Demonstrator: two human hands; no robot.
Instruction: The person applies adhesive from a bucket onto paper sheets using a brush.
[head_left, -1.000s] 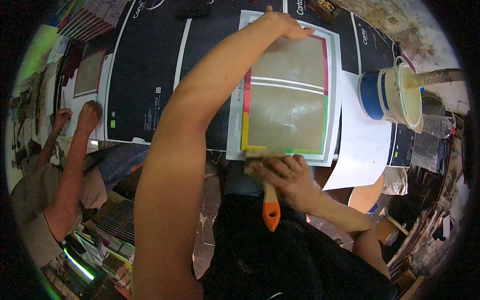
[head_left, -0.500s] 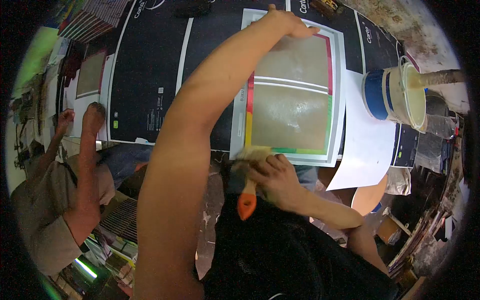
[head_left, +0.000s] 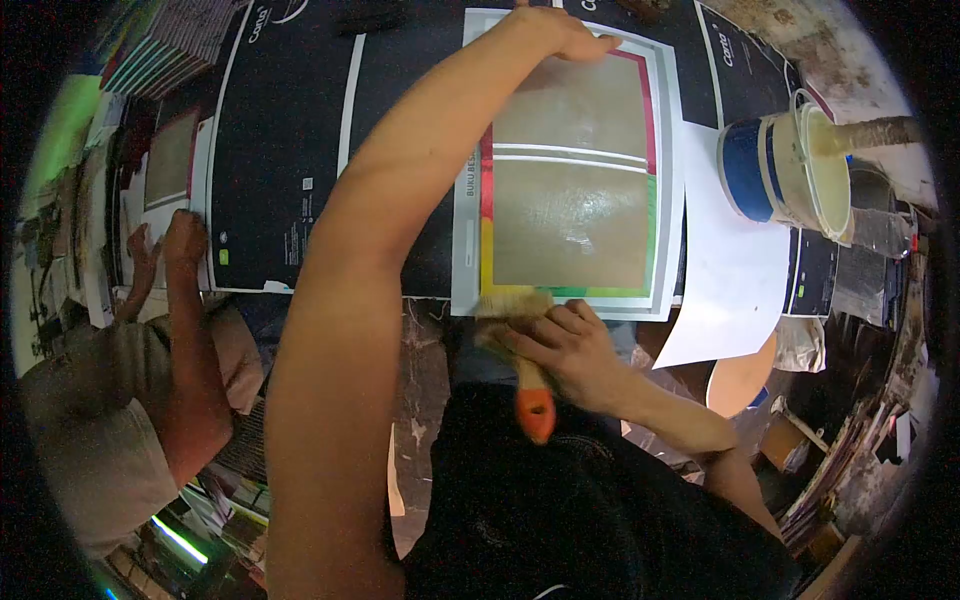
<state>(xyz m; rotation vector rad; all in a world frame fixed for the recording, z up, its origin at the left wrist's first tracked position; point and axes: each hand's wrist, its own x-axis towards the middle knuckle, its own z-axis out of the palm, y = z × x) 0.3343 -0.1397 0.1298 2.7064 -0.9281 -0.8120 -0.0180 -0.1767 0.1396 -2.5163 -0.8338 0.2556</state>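
A white-bordered printed cover sheet (head_left: pixel 664 200), with two grey-brown boards and colored strips, lies on dark cartons before me. Its boards look wet and shiny. My left hand (head_left: pixel 560 35) lies flat at its top edge, thumb stretched to the right and other fingers partly out of view. At the near edge my right hand (head_left: pixel 560 345) is closed around a wide paintbrush (head_left: pixel 535 405) with an orange handle end. The pale bristles touch or hover over the sheet's lower left corner; blur hides which.
A blue and white bucket (head_left: pixel 775 170) of pale paste with a stick in it stands right, beside a white sheet (head_left: pixel 735 270). A co-worker's hands (head_left: pixel 185 238) are at another board on the left. Stacked books (head_left: pixel 165 50) sit at the far left.
The paintbrush's handle has swung to the right, and its bristles remain near the sheet's lower left corner. My left hand stays at the top edge. The view has shifted slightly.
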